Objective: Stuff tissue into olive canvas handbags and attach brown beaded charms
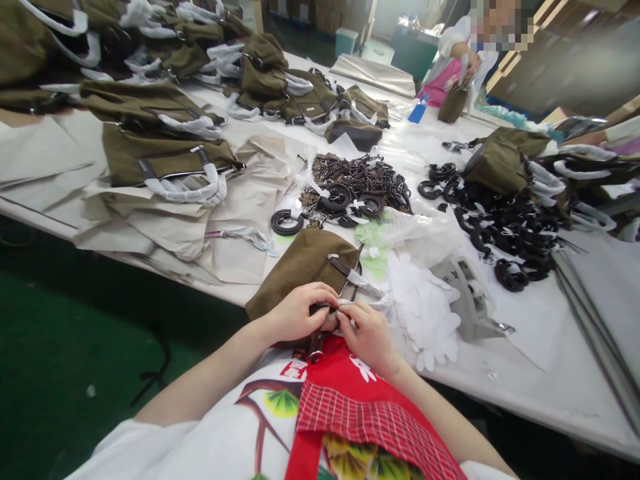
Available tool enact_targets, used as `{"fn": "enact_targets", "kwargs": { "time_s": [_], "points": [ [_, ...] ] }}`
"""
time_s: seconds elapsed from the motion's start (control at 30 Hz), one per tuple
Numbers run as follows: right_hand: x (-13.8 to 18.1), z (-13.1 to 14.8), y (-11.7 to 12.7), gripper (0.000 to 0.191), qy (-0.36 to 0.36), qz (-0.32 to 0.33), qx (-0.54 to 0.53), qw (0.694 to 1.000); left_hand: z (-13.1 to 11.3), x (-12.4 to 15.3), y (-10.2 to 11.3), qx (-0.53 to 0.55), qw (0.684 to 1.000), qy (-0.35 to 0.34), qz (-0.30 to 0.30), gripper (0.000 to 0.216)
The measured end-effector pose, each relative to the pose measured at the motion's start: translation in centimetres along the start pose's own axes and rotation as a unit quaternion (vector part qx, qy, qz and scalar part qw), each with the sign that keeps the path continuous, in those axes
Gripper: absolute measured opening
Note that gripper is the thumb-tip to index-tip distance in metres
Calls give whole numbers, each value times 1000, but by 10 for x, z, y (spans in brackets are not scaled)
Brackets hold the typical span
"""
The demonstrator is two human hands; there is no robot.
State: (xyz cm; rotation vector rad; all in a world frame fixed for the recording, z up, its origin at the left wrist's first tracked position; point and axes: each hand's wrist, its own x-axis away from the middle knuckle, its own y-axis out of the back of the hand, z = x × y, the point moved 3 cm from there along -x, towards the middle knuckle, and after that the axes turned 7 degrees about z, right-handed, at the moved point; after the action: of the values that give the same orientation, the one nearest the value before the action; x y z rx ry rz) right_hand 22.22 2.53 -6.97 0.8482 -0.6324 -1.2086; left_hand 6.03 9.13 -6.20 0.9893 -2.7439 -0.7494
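An olive-green handbag (pixel 300 267) lies at the table's near edge, close against my body. Its handle (pixel 367 285) is wrapped in white material and runs off to the right. My left hand (pixel 303 312) curls over the bag's near edge, fingers bent around a dark end of the handle. Close beside it, my right hand (pixel 369 335) pinches the white wrapping near that same spot. The fingertips of both hands almost meet, and they hide the exact part between them. A brown strap end with a metal fitting (pixel 316 348) hangs below my left hand.
White paper tags (pixel 423 307) and a grey tool-like device (pixel 465 300) lie to the right. Coiled black straps (pixel 515 233) and beaded chains (pixel 360 180) are heaped beyond. More olive bags (pixel 165 157) fill the left. Across the table, a person (pixel 457 63) handles a bag.
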Motion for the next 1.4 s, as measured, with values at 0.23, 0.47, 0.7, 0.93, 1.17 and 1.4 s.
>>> {"fn": "enact_targets", "kwargs": {
  "time_s": [0.23,0.47,0.7,0.93,1.17,1.4],
  "points": [
    [1,-8,-15,21,-11,31,-8,999,-23,-28,7,-252,953,64,156,16],
    [1,-10,-16,22,-28,41,-27,998,-32,-52,-13,-373,896,67,233,3],
    [-9,-10,-4,20,-49,-15,-262,964,-34,-30,24,-217,976,-2,7,17],
    [-12,-11,-21,39,-87,8,-449,889,33,-67,94,-231,951,205,-36,31],
    [-7,-9,-17,43,-89,-23,-408,908,102,-94,126,-317,883,346,-13,34],
    [-6,-14,-19,40,-95,-28,-423,901,86,-72,132,-359,877,316,-48,20]
  ]
}}
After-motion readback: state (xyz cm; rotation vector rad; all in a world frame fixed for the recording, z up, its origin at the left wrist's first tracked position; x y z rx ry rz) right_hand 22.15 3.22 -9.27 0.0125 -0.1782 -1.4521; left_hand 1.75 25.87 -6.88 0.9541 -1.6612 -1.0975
